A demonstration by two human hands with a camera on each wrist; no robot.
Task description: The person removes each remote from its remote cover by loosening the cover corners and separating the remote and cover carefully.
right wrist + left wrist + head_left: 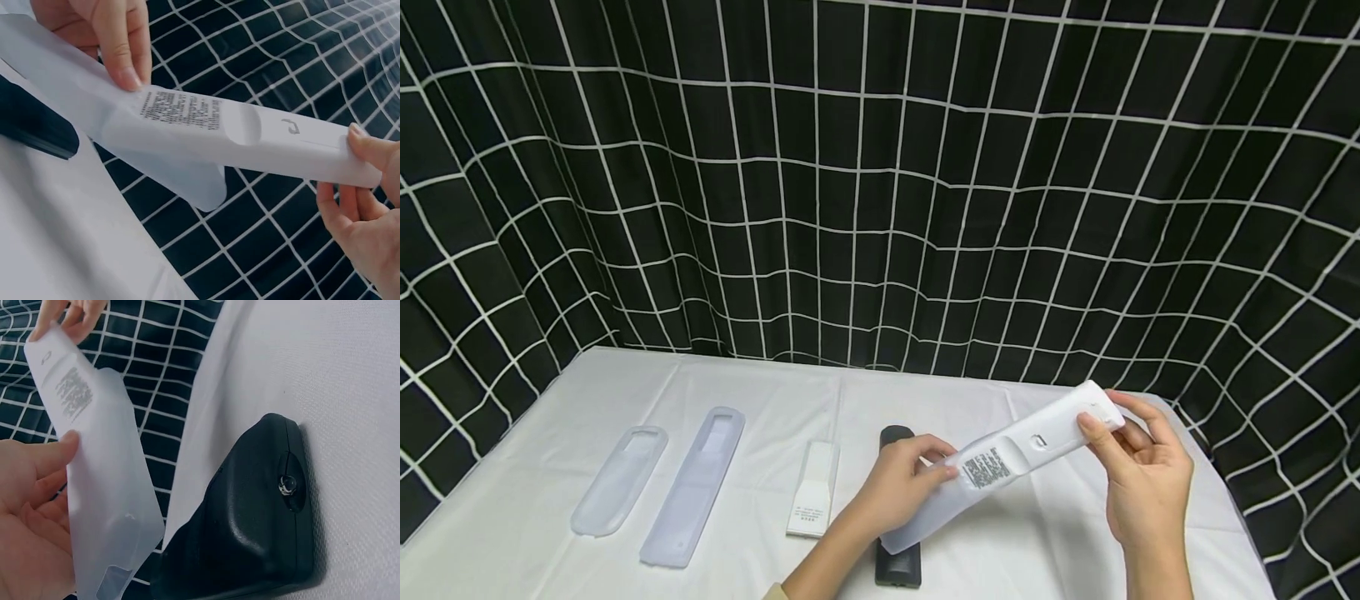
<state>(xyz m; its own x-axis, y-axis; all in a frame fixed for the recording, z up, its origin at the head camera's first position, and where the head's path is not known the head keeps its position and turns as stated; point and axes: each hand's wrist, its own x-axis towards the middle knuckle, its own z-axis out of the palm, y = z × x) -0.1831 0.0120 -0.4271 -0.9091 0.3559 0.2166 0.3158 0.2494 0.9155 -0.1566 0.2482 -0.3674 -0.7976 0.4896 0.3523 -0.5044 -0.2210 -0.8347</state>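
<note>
- Remote (1037,442), white, half inside a soft clear sleeve (925,508), is held above the worktop (760,392).
- Right hand (1142,483) fingers pinch its bare stiff end.
- Left hand (898,483) fingers pinch the limp, likely grippy sleeve.
- Looks light; best held by the hard end.

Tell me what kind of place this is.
Probably a staged recording or demo table rather than a lived-in room. A black curtain with a white grid hangs as backdrop, a white cloth covers the table, and remotes and clear silicone sleeves lie in a row.
</note>
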